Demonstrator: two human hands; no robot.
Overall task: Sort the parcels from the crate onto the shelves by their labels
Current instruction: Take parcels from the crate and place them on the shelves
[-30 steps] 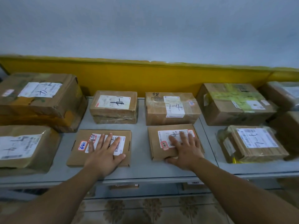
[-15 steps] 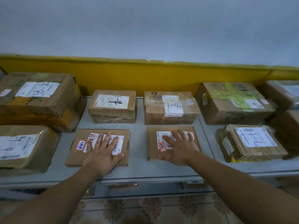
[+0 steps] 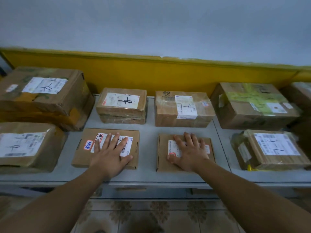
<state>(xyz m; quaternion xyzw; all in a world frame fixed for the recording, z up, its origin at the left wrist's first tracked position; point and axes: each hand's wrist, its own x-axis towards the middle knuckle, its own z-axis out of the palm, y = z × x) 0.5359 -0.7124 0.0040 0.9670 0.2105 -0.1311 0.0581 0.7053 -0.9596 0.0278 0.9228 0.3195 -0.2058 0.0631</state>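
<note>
Two flat brown cardboard parcels lie side by side at the front of a grey shelf [image 3: 148, 175]. My left hand [image 3: 111, 153] rests flat with spread fingers on the left flat parcel [image 3: 80, 158], covering part of its white label. My right hand [image 3: 191, 153] lies flat on the right flat parcel [image 3: 210, 163] and hides most of its label. Behind them stand a box with a hand-marked label [image 3: 122, 105] and a taped box marked 1-4 [image 3: 183, 109].
Two bigger boxes fill the left side, one at the back [image 3: 43, 95] and one in front [image 3: 28, 145]. On the right are a green-taped box [image 3: 252, 105] and a wrapped parcel [image 3: 271, 148]. A yellow band [image 3: 151, 73] runs along the wall. Tiled floor lies below.
My right hand has slid the right flat parcel a little leftward and squared it up on the shelf. My left hand stays flat on the left parcel.
</note>
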